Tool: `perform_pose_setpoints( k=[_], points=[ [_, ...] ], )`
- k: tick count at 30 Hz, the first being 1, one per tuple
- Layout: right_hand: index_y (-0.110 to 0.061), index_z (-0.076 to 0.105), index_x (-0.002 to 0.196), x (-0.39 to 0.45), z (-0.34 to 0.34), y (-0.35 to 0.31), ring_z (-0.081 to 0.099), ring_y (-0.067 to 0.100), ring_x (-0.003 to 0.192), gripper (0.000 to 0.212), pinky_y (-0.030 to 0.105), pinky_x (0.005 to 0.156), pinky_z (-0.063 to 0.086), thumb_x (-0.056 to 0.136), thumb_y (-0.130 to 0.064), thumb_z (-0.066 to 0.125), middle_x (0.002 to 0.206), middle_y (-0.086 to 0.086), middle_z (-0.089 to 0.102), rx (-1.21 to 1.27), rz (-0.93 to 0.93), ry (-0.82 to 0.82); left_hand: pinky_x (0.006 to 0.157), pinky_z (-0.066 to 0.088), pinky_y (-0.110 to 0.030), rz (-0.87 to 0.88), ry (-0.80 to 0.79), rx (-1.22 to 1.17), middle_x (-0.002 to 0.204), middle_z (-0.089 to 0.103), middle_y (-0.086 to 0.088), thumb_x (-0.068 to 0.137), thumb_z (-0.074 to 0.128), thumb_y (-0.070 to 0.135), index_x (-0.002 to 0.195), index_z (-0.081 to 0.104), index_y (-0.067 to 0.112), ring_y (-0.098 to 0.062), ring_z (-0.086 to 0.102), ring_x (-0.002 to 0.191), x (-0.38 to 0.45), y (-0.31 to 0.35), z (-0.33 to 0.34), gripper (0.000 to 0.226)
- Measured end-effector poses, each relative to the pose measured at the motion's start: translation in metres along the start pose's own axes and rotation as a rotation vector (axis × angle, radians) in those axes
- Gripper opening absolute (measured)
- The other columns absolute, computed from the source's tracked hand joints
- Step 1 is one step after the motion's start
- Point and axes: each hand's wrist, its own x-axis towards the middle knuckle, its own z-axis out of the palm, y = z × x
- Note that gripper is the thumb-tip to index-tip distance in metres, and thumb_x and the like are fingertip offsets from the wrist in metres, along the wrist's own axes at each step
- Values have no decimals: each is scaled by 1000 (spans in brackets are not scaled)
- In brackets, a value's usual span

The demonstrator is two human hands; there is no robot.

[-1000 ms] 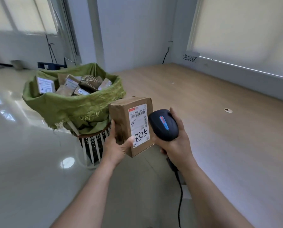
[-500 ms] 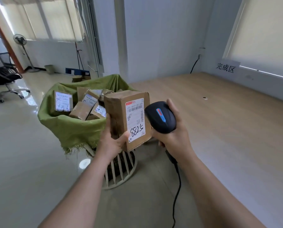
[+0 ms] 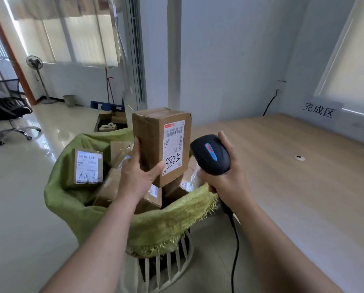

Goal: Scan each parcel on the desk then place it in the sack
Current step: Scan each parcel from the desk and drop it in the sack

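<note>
Since the earlier frame, cardboard parcel (image 3: 155, 144) sits over green woven sack (image 3: 160, 227) mouth, frame centre, above parcels inside. Left hand (image 3: 134, 176) grips its lower left corner, thumb on white label. Right hand (image 3: 225, 176) wraps fingers round black barcode scanner (image 3: 211, 155), just right of parcel. Wooden desk (image 3: 303, 176) at right.

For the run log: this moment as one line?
left hand holds parcel above sack | right hand grips scanner

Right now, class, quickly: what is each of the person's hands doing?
Left hand: closed around the cardboard parcel, held above the green sack.
Right hand: closed around the black barcode scanner.
</note>
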Motion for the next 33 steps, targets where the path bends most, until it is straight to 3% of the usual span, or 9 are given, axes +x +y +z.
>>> perform_pose_setpoints(
  k=[5, 8, 12, 17, 20, 23, 26, 30, 33],
  points=[
    [-42, 40, 140, 67, 22, 21, 57, 2, 73, 96, 13, 59, 48, 60, -7, 79, 122, -11, 59, -27, -5, 101, 102, 40, -56, 15, 24, 104, 140, 40, -12, 71, 63, 69, 143, -4, 59, -34, 41, 130, 97, -7, -13, 99],
    [-41, 39, 143, 98, 31, 36, 57, 3, 65, 99, 16, 54, 48, 66, 7, 80, 121, -9, 58, -76, 8, 151, 103, 38, -51, 58, 6, 181, 142, 33, -14, 78, 68, 55, 148, 1, 50, -35, 35, 133, 147, -8, -11, 96],
    [-37, 37, 145, 129, 34, 54, 58, 4, 58, 98, 20, 46, 46, 71, 17, 73, 120, -7, 55, -126, 30, 196, 102, 38, -49, 131, -30, 326, 141, 31, -14, 77, 67, 58, 150, 3, 44, -34, 33, 131, 204, -15, 0, 98],
    [-41, 38, 144, 164, 37, 74, 55, 5, 70, 98, 15, 54, 45, 61, -6, 77, 123, -2, 57, -123, 53, 239, 98, 41, -49, 230, -57, 534, 145, 24, -15, 77, 67, 58, 151, 4, 38, -35, 25, 132, 252, -33, 22, 100],
    [-42, 38, 144, 176, 40, 84, 56, 7, 74, 98, 16, 56, 47, 60, -8, 76, 126, -3, 56, -119, 54, 256, 108, 32, -49, 291, -32, 671, 142, 23, -18, 76, 70, 54, 152, 8, 35, -36, 25, 130, 271, -52, 38, 100],
    [-35, 36, 147, 179, 39, 91, 57, 3, 72, 100, 18, 55, 47, 64, 2, 78, 122, -9, 57, -146, 53, 258, 116, 13, -54, 199, -156, 760, 144, 12, -14, 75, 67, 61, 151, 10, 38, -35, 10, 137, 278, -75, 55, 97],
    [-32, 35, 148, 178, 33, 96, 59, 5, 74, 99, 20, 52, 48, 68, 10, 76, 122, -12, 56, -149, 71, 268, 115, -1, -54, 168, -221, 685, 150, 17, -11, 78, 53, 72, 146, 30, 37, -33, 7, 142, 275, -79, 70, 80],
    [-36, 37, 146, 168, 22, 95, 58, 4, 77, 99, 14, 58, 47, 63, -1, 77, 128, -10, 55, -179, 75, 310, 107, 28, -42, 245, -115, 359, 136, 43, -10, 86, 59, 51, 135, 52, 23, -30, 35, 128, 259, -45, 87, 57],
    [-32, 37, 146, 156, 12, 88, 56, 1, 64, 100, 16, 50, 45, 67, 13, 77, 120, -9, 56, -180, 99, 336, 101, 36, -39, 245, -150, 95, 135, 46, -5, 89, 59, 40, 135, 50, 22, -23, 41, 127, 238, -20, 102, 51]
  ],
)
